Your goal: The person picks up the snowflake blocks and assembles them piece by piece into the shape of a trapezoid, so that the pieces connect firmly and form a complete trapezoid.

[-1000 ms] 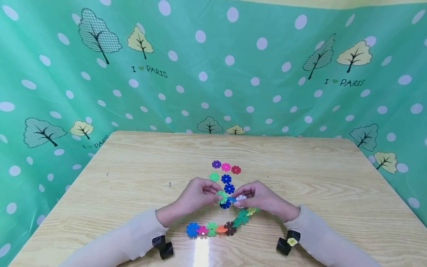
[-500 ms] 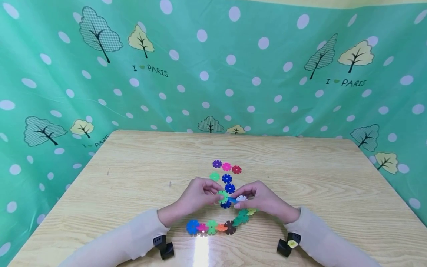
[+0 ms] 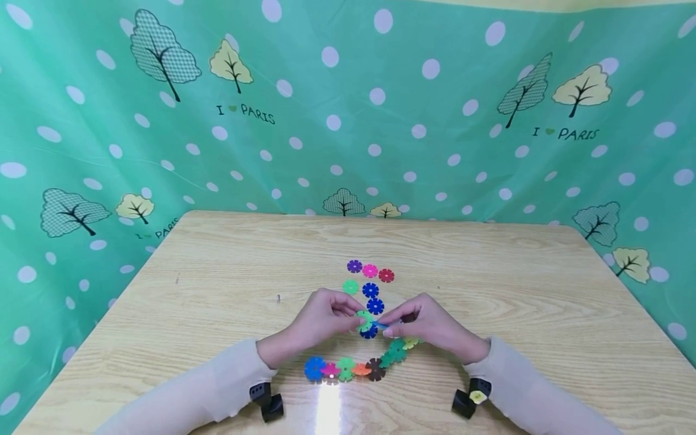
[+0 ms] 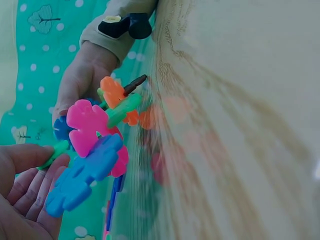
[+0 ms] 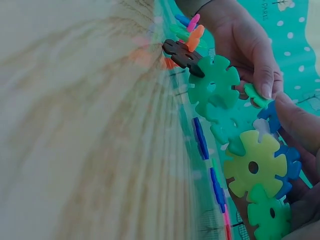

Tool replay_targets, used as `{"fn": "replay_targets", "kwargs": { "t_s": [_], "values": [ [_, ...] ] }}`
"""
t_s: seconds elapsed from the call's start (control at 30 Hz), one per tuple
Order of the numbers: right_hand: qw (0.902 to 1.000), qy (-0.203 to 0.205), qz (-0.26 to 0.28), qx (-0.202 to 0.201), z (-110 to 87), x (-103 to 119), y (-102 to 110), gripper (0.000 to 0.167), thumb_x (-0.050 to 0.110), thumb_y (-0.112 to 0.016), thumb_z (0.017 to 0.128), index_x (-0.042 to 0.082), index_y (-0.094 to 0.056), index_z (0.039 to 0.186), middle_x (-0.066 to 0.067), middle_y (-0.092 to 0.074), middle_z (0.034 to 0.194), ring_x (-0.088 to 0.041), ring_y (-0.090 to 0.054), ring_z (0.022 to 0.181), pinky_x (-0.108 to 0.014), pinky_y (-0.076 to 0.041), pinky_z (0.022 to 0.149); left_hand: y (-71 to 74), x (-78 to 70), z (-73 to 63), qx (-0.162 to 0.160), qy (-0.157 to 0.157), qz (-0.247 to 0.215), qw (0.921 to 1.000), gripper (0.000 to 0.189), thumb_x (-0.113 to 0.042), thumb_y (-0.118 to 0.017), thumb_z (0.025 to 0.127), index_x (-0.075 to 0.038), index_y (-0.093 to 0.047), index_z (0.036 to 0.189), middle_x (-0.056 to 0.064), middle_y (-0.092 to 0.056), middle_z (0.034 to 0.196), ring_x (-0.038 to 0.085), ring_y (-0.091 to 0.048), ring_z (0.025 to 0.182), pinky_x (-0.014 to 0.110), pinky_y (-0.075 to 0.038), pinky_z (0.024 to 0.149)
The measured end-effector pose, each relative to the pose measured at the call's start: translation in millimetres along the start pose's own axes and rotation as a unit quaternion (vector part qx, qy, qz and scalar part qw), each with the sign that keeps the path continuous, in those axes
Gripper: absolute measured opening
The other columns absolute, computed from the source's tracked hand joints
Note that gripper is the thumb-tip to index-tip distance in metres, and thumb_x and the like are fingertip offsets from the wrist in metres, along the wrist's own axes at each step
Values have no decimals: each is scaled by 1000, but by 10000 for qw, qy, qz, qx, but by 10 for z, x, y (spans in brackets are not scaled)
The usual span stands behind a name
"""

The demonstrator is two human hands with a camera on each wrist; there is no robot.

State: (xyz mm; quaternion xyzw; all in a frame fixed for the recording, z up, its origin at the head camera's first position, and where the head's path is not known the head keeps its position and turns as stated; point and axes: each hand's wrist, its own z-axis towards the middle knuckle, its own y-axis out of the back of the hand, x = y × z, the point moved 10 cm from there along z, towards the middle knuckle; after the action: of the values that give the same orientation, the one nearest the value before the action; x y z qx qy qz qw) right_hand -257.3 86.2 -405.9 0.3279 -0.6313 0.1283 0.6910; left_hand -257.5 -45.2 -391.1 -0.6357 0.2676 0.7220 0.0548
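My left hand (image 3: 328, 317) pinches a light green notched flower disc (image 3: 363, 318) between thumb and fingers. Opposite it, my right hand (image 3: 426, 320) pinches a blue notched disc (image 3: 379, 325), seen nearly edge-on. These discs meet or overlap; whether their slots interlock, I cannot tell. A chain of linked discs curves below the hands, from a blue end disc (image 3: 315, 368) through pink, green, orange and brown (image 3: 375, 368) to green and yellow ones. In the right wrist view the yellow disc (image 5: 255, 165) and a green disc (image 5: 270, 212) continue towards the right hand, whose fingers hide the rest.
Loose discs lie beyond the hands: purple (image 3: 354, 266), pink (image 3: 370, 270), red (image 3: 386, 275), light green (image 3: 350, 287) and several dark blue ones (image 3: 375, 306). The wooden table (image 3: 228, 260) ends at a green polka-dot cloth (image 3: 304, 151). Black devices (image 3: 266, 402) sit at both wrists.
The blue disc in my right hand has turned more edge-on, and a white disc by the right thumb has gone out of sight. The left hand keeps its pinch on the light green disc.
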Motion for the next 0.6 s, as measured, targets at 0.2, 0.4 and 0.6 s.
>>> {"fn": "replay_targets", "kwargs": {
  "t_s": [0.2, 0.4, 0.6],
  "values": [
    [10000, -35, 48, -30, -5, 5, 11, 24, 13, -74, 81, -3, -71, 99, -18, -70, 97, -13, -69, 83, -22, -55, 71, -31, 14, 13, 81, 122, -133, 9998, 17, -8, -73, 80, 2, -70, 93, 8, -69, 78, 14, -65, 64, 30, -57, 60],
    [9999, -31, 99, -41, 0, -12, 19, 24, 11, -74, 81, -4, -71, 99, -16, -70, 98, -15, -69, 87, -24, -56, 74, -57, 37, 36, 148, 220, -185, 9995, 15, -8, -72, 81, 0, -71, 94, 8, -69, 78, 23, -66, 68, 33, -58, 62],
    [9999, 65, 99, 54, 10, -34, 11, 19, 6, -72, 81, -3, -71, 98, -15, -70, 99, -19, -69, 89, -28, -56, 77, -90, 38, 37, 257, 238, -302, 9989, 14, -6, -71, 82, 2, -70, 93, 10, -70, 77, 29, -67, 68, 34, -58, 63]
  ]
}}
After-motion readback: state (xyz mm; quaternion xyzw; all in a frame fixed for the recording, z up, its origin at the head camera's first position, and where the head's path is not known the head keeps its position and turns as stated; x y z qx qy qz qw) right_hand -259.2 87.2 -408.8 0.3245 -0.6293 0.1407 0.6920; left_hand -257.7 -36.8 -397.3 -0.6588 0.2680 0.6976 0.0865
